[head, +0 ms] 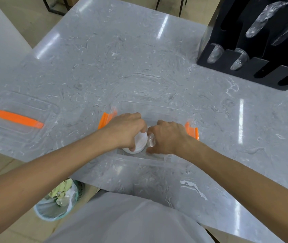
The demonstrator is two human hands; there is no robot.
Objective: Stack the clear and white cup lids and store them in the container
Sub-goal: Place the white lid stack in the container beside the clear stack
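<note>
White lids (137, 144) are sitting in the left hand (125, 130)'s closed grip; right hand (168, 137) is clasping clear lids (151, 140), mostly hidden, inside the container (150, 106).

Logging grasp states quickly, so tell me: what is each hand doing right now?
Left hand: fingers closed around the white lid stack, inside the clear container.
Right hand: fingers closed around the clear lid stack, beside the white one.

The left hand (127, 130) hid most of the white lids (139, 143); the rack (245, 64) was cut off at the right edge.
</note>
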